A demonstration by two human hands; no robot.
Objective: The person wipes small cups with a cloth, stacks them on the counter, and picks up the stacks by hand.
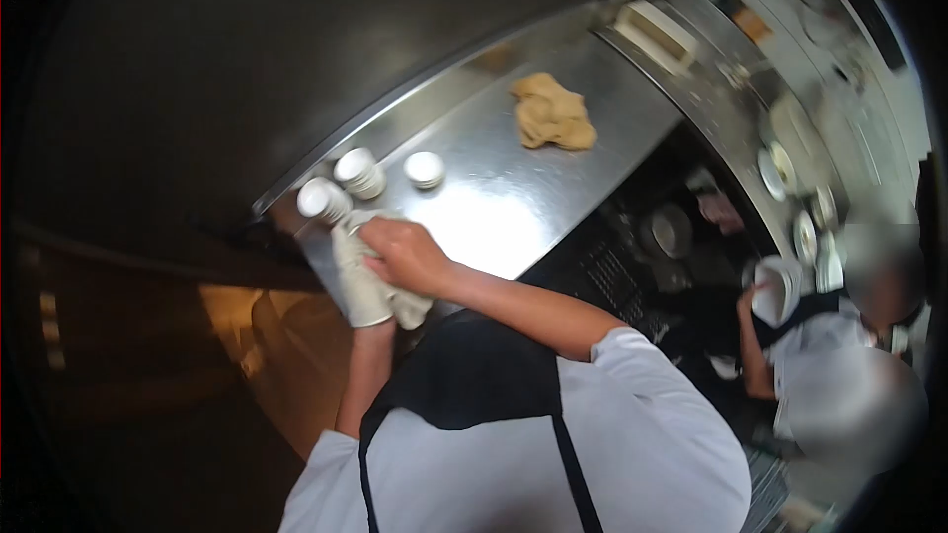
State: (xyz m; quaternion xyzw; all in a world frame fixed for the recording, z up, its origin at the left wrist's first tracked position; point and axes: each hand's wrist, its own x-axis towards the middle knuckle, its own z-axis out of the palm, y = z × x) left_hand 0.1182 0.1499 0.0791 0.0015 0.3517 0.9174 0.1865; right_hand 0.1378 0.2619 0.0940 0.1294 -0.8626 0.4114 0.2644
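Observation:
My left hand [357, 276] wears a pale glove and is partly covered by a light cloth [410, 309]; its fingers are hidden. My right hand [405, 254], bare, has its fingers closed round the cloth, against the gloved hand. Just beyond them stand two stacks of small white cups, one nearer my hands [324, 199] and one behind it [359, 173]. A shorter white stack [425, 170] is a little to the right. Whether the glove grips anything cannot be made out.
On the steel counter [474, 138] a crumpled tan cloth [553, 113] lies further back. A pale rectangular container [656, 37] is at the far end. At the right, a person in white [820, 375] holds white dishes [776, 291]; more plates stand on a shelf beyond.

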